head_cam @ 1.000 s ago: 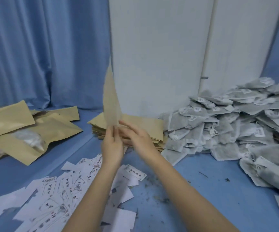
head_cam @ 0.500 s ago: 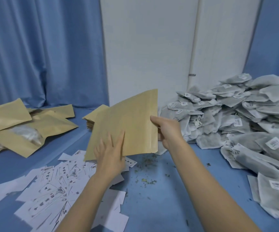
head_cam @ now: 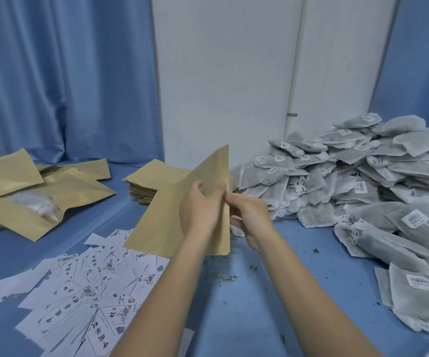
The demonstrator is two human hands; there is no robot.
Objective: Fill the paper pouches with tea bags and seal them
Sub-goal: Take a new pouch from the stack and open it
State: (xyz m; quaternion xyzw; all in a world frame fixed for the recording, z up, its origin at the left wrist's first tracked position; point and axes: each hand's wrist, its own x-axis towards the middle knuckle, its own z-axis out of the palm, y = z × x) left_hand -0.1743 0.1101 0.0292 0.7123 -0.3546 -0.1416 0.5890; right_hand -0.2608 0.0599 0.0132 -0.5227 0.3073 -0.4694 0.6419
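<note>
Both hands now meet at the right-hand edge of one kraft pouch (head_cam: pixel 182 215): the left hand (head_cam: pixel 199 207) is curled over that edge with its fingers on the far face, and the right hand (head_cam: pixel 249 212) pinches the same edge from the other side, thumb and fingertips close against the left. Half a second ago the hands were well apart, the left flat against the pouch's near face and the right holding its upper right corner; a second ago the pouch was edge-on and upright. So it has been turned broadside and the grip gathered onto one edge, which I take to be the mouth being worked open, though the opening itself cannot be made out. The pouch is held in the air above the blue tabletop (head_cam: pixel 298 279), tilted, its lower corner hanging over the scattered printed paper labels (head_cam: pixel 84 287). Just behind it lies the stack of empty pouches (head_cam: pixel 151 181), and to the right, within reach of the right hand, the large heap of tea bags (head_cam: pixel 363 181). Far left sit several filled pouches (head_cam: pixel 40 202), one showing its contents through a clear window. Filling of this pouch has not begun; once the mouth parts, the right hand would likely let go to fetch tea bags.
</note>
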